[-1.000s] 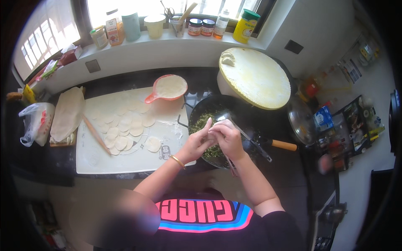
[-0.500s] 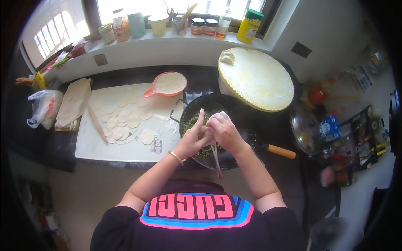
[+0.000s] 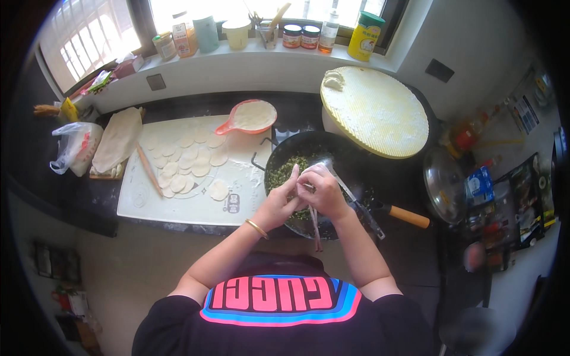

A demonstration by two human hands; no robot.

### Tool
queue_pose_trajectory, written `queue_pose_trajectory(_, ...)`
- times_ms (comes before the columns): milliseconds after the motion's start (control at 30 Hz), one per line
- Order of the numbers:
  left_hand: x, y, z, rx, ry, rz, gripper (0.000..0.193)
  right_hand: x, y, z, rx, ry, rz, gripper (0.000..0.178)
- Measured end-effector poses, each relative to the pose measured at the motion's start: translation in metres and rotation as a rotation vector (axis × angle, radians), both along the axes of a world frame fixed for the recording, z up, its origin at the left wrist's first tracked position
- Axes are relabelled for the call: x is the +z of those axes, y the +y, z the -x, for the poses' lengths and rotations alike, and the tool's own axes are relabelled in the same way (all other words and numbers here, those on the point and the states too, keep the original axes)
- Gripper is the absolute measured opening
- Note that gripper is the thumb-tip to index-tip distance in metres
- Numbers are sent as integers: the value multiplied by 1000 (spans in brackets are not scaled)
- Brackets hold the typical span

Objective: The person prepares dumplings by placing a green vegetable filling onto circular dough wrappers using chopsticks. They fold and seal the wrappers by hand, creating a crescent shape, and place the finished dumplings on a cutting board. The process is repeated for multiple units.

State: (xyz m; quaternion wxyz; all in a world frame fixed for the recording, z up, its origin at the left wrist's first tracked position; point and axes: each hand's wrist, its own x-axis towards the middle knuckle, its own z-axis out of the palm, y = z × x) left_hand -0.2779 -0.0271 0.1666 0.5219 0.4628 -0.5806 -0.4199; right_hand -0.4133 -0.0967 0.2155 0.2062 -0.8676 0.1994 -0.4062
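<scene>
My left hand [image 3: 284,199] and my right hand [image 3: 323,188] meet above a dark wok [image 3: 341,145]. Bent fingers and thumbs pinch together on a dumpling wrapper, which they hide almost wholly, so its shape cannot be made out. Chopped green filling [image 3: 284,172] lies in the wok below. A pair of chopsticks [image 3: 315,228] leans out over its near rim. Beside my right wrist, a long utensil with a metal shaft and dark handle [image 3: 373,224] rests across the wok. Several round dough wrappers [image 3: 202,163] are spread on the white board [image 3: 148,207] to the left.
A rolling pin [image 3: 148,169] lies on the board, with a red scoop of flour [image 3: 255,115] behind it. A floured round tray [image 3: 380,113] bearing dumplings [image 3: 333,80] stands at the back right. The wok's wooden handle [image 3: 409,216] sticks out right, near a glass lid [image 3: 445,187].
The whole view has shifted, carrying the counter a little to the right in the picture. My hands stay together over the wok, with their fingers slightly repositioned.
</scene>
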Motion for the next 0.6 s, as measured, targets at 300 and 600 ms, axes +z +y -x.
queue_pose_trajectory(300,-2,6,-5,-15,-4,-61,67,-20,19,2,-170,-156,-158,8)
queue_pose_trajectory(600,-4,7,-1,-70,185,-63,63,-28,21,7,-196,-184,-106,8)
